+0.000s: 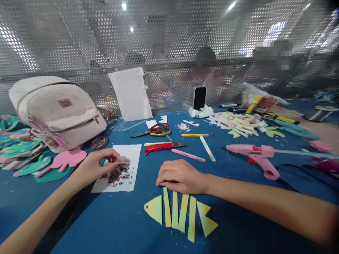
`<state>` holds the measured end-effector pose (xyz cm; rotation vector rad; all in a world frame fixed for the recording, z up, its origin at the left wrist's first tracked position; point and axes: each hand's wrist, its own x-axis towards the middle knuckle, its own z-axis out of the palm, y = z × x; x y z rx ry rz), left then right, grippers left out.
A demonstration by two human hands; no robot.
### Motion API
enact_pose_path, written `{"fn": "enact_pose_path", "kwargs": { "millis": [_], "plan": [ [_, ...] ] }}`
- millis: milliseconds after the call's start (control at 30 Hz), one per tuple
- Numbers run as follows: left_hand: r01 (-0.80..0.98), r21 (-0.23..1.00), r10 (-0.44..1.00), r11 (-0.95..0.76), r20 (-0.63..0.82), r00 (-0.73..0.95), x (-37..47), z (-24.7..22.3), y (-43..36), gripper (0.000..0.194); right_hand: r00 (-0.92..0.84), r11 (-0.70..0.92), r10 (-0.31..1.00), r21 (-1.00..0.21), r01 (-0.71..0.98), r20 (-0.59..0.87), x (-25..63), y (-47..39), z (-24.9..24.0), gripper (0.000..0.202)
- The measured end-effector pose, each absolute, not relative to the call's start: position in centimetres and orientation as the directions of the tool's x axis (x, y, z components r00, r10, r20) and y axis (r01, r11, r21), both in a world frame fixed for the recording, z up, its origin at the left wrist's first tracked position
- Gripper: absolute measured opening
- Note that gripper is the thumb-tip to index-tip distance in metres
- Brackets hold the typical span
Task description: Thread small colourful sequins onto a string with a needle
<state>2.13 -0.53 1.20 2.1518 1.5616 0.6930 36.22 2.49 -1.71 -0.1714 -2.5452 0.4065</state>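
Observation:
On a sheet of white paper (pixel 127 187) lies a pile of tiny dark, shiny and reddish bits (pixel 119 174). My left hand (pixel 99 164) is over the pile's upper edge, thumb and fingertips pinched together; anything between them is too small to make out. My right hand (pixel 181 176) rests on the blue table, fingers curled together and palm hidden, at the top ends of yellow-green strips (pixel 174 211). Between a fish-head piece (pixel 155 210) with a small hole and a notched tail piece (pixel 206 218), these strips stand apart in a row.
Beyond my hands lie a red-handled knife (pixel 159 148), scissors (pixel 156 131) and several markers (pixel 188 155). A pink glue gun (pixel 251 151) with its cable lies right. A white backpack (pixel 58 109) stands left, cut pieces (pixel 238 123) are heaped back right, and a phone (pixel 199 98) stands behind.

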Motion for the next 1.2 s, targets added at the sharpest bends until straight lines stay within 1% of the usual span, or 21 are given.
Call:
{"fn": "enact_pose_path", "kwargs": {
  "millis": [167,233,267,300,367,433,500,633,733,833,1033,1200],
  "plan": [
    [0.74,0.601,0.953,-0.301,0.164,0.254,2.2,1.3,-0.6,0.02,-0.829,0.941,0.215,-0.336,0.035,0.516,36.2,2.4,-1.9,0.02],
    [0.724,0.619,0.952,-0.305,0.18,0.247,2.5,1.4,-0.7,0.02,-0.813,0.925,0.257,-0.377,0.05,0.523,36.2,2.4,-1.9,0.019],
    [0.713,0.63,0.951,-0.308,0.192,0.242,2.9,1.4,-0.9,0.021,-0.798,0.907,0.291,-0.417,0.056,0.528,36.2,2.5,-1.9,0.018],
    [0.7,0.642,0.95,-0.313,0.206,0.236,3.3,1.5,-1.0,0.021,-0.777,0.879,0.34,-0.473,0.063,0.529,36.2,2.5,-1.8,0.017],
    [0.67,0.668,0.946,-0.323,0.23,0.227,4.5,1.7,-1.4,0.022,-0.729,0.776,0.471,-0.627,0.075,0.496,36.2,2.7,-1.6,0.016],
    [0.639,0.694,0.943,-0.332,0.245,0.224,5.8,1.8,-1.9,0.022,-0.681,0.603,0.615,-0.794,0.081,0.397,36.1,3.2,-1.3,0.016],
    [0.611,0.716,0.941,-0.338,0.251,0.227,7.2,2.0,-2.3,0.021,-0.617,0.383,0.733,-0.923,0.029,0.285,36.1,3.7,-1.3,0.017],
    [0.562,0.761,0.945,-0.324,0.232,0.23,9.2,1.8,-2.9,0.021,-0.559,0.299,0.789,-0.954,-0.013,0.255,36.0,4.5,-1.7,0.029],
    [0.531,0.794,0.953,-0.295,0.207,0.22,10.2,1.3,-3.0,0.022,-0.547,0.262,0.803,-0.964,-0.033,0.237,36.1,4.7,-2.2,0.033],
    [0.505,0.819,0.959,-0.273,0.192,0.208,11.2,0.6,-3.0,0.019,-0.545,0.236,0.808,-0.971,-0.046,0.222,36.1,4.7,-2.3,0.034],
    [0.462,0.845,0.959,-0.27,0.19,0.211,13.2,-0.7,-3.0,0.016,-0.539,0.223,0.812,-0.973,-0.065,0.222,36.0,4.8,-2.4,0.036],
    [0.475,0.819,0.94,-0.322,0.218,0.262,15.1,-1.2,-3.3,0.012,-0.537,0.237,0.81,-0.969,-0.064,0.234,36.0,4.8,-2.5,0.035]
  ]
}}
